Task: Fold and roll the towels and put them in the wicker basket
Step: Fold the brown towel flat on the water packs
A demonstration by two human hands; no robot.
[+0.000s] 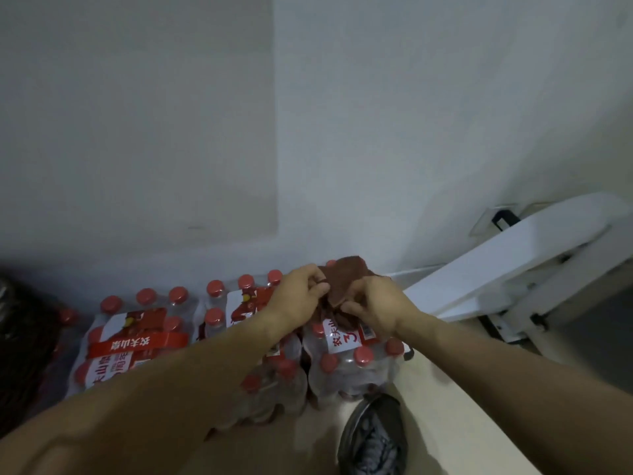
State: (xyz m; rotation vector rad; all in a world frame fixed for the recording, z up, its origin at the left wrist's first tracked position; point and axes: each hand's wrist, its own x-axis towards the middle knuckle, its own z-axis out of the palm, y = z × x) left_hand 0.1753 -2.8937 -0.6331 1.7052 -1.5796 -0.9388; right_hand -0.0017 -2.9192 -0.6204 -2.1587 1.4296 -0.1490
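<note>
**Brown towel held between both hands above the bottle packs**

I see the brown towel [342,282] bunched up between the two hands, raised over the shrink-wrapped packs of red-capped water bottles [137,341] stacked against the white wall [376,132]. The cloth is crumpled, with one flat corner sticking up toward the wall and the lower part hanging down between the wrists.

My left hand [299,291] pinches the towel's left edge, thumb and fingers curled tight onto the fabric. My right hand [373,303] grips its right side the same way, fingers folded over the cloth. The two hands sit close together, nearly touching, with the towel filling the gap.

Below the right forearm a dark shoe [373,437] rests on the pale floor [462,389]. To the right a white frame [513,265] leans along the wall. At the far left edge something dark [20,337] sits beside the bottle packs; I cannot tell what it is.
</note>
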